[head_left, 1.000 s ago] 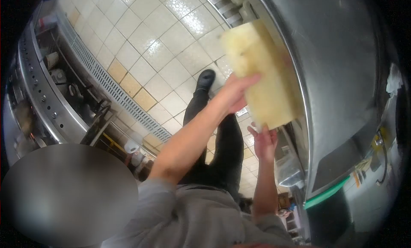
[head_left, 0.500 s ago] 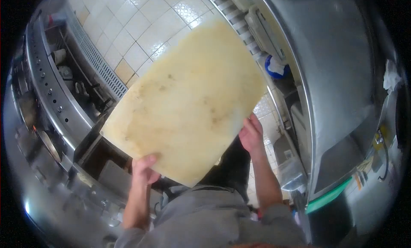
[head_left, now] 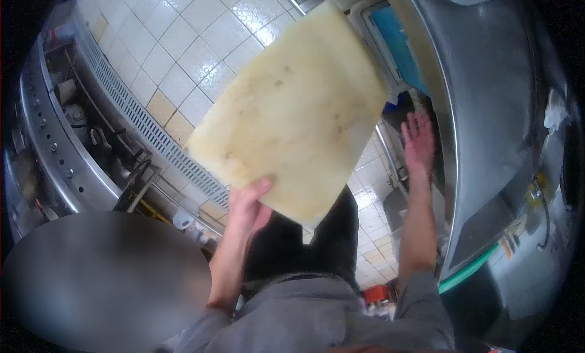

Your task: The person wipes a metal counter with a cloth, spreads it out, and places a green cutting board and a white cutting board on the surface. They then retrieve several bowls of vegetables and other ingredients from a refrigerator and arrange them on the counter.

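"Where is the board (head_left: 292,115)?"

"Left of the table (head_left: 493,109), held above the floor (head_left: 195,57), with a broad face turned up to the camera. It sits at a slant and doesn't touch the table."

"What has hold of it?"

"Just the left hand (head_left: 247,205), on the side away from the table. It grips the near edge, thumb on the upper face. The fingers go behind the board, so I can't see exactly how they lie."

"And the right hand (head_left: 419,144)?"

"Open and holding nothing, palm up, fingers a little spread. It's just left of the table's long edge, between the table and the board, apart from the board."

"What's near that hand?"

"Something flat and blue (head_left: 396,45) in a pale frame, left of the table's far part. I can't tell what it is."

"How does the board look?"

"Pale yellow, with brownish stains and a few dark spots."

"Anything else?"

"A green strip (head_left: 468,272) along the table's near end. Well left of the table, a slotted drain (head_left: 146,124) runs in the floor, and farther left is a stove (head_left: 52,136) with knobs. Something red (head_left: 376,293) shows left of the table's near end, too small to name."
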A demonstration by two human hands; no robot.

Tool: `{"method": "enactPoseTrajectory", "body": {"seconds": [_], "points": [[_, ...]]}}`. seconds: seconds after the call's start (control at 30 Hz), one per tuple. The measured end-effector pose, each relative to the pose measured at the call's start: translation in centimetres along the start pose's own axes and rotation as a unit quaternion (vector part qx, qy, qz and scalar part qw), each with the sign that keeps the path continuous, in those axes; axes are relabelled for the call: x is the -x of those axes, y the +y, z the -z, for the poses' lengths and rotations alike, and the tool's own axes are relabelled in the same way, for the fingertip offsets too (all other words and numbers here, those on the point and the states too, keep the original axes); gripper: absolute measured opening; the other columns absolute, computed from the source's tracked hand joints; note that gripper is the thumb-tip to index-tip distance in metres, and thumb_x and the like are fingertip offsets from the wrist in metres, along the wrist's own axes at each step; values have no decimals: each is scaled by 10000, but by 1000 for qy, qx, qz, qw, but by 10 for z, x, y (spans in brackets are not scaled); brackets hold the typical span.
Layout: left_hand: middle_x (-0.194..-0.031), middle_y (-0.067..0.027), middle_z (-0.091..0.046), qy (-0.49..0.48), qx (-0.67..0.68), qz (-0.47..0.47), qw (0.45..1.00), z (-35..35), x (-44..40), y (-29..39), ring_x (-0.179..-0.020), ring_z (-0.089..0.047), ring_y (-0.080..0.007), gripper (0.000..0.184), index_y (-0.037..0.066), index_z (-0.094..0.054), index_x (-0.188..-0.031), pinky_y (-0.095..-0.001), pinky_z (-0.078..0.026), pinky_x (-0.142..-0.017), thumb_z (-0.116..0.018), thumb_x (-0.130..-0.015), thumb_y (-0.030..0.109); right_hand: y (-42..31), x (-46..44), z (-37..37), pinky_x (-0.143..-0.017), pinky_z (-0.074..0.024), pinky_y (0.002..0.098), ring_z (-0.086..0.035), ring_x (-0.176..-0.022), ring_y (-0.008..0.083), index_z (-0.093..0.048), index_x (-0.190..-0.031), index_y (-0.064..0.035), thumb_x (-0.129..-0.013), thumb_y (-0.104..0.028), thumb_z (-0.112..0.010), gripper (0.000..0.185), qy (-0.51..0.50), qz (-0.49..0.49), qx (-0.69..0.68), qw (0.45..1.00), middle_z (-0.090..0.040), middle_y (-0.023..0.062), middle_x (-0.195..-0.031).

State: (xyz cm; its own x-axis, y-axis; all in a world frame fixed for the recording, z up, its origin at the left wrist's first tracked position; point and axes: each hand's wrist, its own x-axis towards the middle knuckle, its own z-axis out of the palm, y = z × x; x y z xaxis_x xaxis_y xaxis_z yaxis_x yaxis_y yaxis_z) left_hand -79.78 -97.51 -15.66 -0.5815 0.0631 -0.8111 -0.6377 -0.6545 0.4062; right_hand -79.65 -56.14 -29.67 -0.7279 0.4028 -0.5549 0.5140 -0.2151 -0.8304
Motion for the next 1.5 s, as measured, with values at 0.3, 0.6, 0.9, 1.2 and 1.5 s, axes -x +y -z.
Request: {"method": "enactPoseTrajectory", "body": {"seconds": [0.3,0.6,0.9,1.2,1.5], "points": [[-1270,-204,-582,-61,63,50,995,-3,-55,-31,-1138,-609,-338,594,-21,-408,-1402,-480,-516,-974,-640,-861,62,-2,-66,-1,-1134,-414,474,-514,-1282,363,-502,-1340,26,-1016,-256,-523,430,-40,80,-447,890,-534,221,-1371],[-1315,-196,-574,-30,47,86,995,39,-74,-60,-1200,-582,-339,630,4,-413,-1418,-499,-501,-1003,-695,-870,134,-24,-92,33,-694,-540,255,-651,-859,185,-610,-1208,-15,-1003,-179,-536,273,133,121,-322,930,-652,169,-1216],[-1338,-200,-554,-55,39,102,992,32,-80,-60,-1228,-564,-335,669,15,-391,-1436,-493,-485,-1030,-717,-873,168,-64,-56,27,-563,-451,239,-561,-713,128,-617,-1202,-13,-999,-195,-543,282,-120,100,-414,897,-668,159,-1152],[-1271,-137,-607,-39,120,46,991,-73,-237,-130,-1142,-600,-289,477,8,-503,-1333,-452,-488,-993,-685,-933,194,-19,-62,101,-443,-291,233,-335,-546,51,-599,-1246,-2,-989,-278,-556,380,159,-53,-517,839,-665,102,-1064],[-1224,-164,-634,-166,-171,-36,971,-133,-372,-171,-1115,-600,-250,555,-43,-476,-1339,-375,-472,-965,-676,-941,289,24,-51,83,-603,-465,252,-563,-804,147,-551,-1346,-17,-1012,-305,-539,441,41,-12,-222,974,-616,165,-1257]]}}
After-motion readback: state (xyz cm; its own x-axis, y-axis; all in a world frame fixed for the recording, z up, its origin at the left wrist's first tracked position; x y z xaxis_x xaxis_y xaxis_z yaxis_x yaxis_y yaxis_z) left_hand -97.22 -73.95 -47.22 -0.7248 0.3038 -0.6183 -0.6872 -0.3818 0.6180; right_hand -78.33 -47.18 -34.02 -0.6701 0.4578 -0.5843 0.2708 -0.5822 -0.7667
